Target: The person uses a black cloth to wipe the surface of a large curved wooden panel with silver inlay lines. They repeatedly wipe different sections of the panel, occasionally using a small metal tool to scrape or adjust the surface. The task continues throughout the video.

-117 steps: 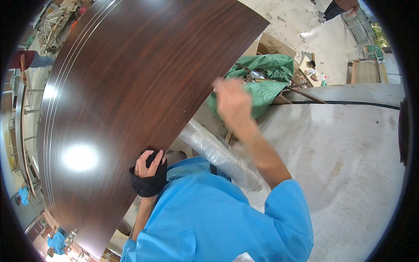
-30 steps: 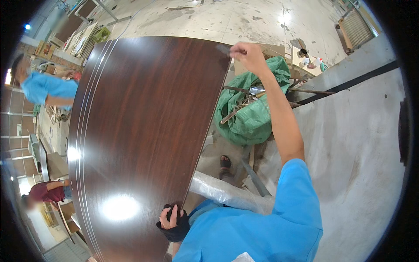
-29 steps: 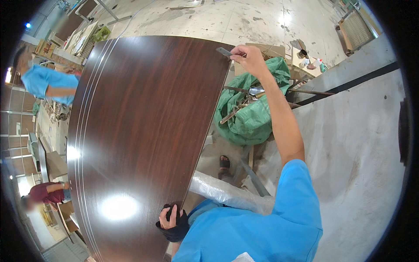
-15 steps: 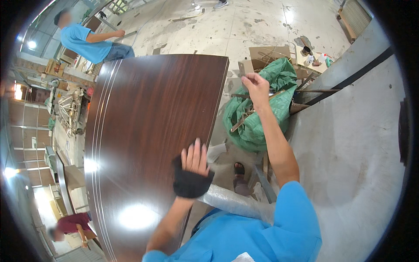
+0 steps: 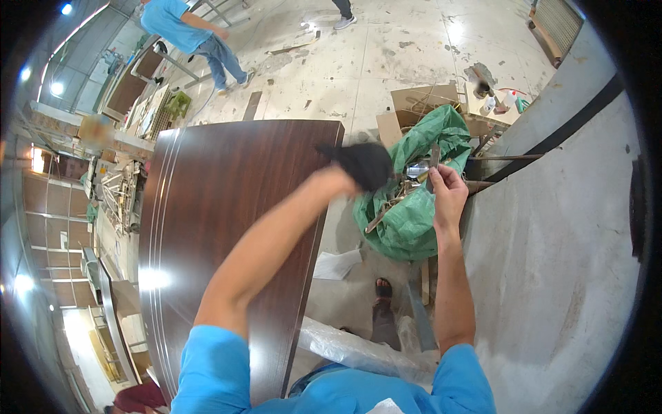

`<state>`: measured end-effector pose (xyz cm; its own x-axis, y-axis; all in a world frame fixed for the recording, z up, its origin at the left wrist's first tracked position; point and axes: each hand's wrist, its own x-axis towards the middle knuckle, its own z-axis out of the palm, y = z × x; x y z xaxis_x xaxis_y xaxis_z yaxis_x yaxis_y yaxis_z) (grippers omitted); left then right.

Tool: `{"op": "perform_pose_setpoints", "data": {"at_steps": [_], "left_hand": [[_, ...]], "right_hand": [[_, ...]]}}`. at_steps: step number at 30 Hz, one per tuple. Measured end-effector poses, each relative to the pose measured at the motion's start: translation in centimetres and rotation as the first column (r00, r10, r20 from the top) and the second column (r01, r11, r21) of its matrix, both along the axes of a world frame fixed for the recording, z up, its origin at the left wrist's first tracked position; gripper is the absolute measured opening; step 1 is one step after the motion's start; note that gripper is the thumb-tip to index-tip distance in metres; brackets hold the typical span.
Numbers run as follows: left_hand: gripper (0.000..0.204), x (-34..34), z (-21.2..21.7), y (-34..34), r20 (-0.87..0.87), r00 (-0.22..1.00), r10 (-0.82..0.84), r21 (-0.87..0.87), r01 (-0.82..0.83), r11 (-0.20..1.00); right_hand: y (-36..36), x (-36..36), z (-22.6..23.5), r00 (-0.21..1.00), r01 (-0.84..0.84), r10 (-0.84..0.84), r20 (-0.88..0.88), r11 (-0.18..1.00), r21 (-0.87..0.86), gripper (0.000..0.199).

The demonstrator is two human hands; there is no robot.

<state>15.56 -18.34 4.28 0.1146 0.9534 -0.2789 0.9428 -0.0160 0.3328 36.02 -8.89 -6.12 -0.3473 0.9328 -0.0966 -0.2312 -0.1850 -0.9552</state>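
A glossy dark brown wood-grain panel (image 5: 227, 207) with thin pale lines along its left side lies in front of me. My left hand (image 5: 358, 168), in a black fingerless glove, is over the panel's far right corner, smeared by motion, so its fingers cannot be read. To its right, my right hand (image 5: 448, 190) is bare and pinches a thin dark strip (image 5: 434, 160) upright between thumb and fingers. Just beyond and below that hand is a green sack (image 5: 403, 231) with scraps and a shiny metallic item (image 5: 416, 170) at its mouth.
Clear plastic wrap (image 5: 358, 341) lies against my waist. A grey wall (image 5: 545, 241) bounds the right. Cardboard (image 5: 424, 100) and a small table (image 5: 500, 114) with bottles stand beyond the sack. A co-worker in blue (image 5: 183, 31) is at the far left; a dark red garment (image 5: 138, 398) shows lower left.
My left hand has swept from the panel's near right edge to its far corner. My right hand has lowered and shifted right over the sack. The co-worker in blue has moved away.
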Motion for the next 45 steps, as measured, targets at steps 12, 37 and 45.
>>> {"op": "perform_pose_setpoints", "data": {"at_steps": [12,37,45], "left_hand": [[0.024,10.0,0.0,-30.6,0.147,0.472,0.869,0.591,-0.746,0.305],[0.07,29.8,0.8,-51.1,-0.145,0.484,0.863,0.422,-0.758,0.497],[0.072,36.7,0.2,-57.7,-0.155,0.439,0.885,0.402,-0.79,0.462]], "right_hand": [[1.3,-18.7,1.0,0.891,-0.413,0.328,0.314,0.873,0.259,0.016],[-20.4,-2.7,7.8,0.887,-0.461,0.051,0.459,0.04,0.887,0.012],[-29.9,6.0,7.4,0.822,-0.515,0.208,0.53,-0.124,0.848,0.018]]}}
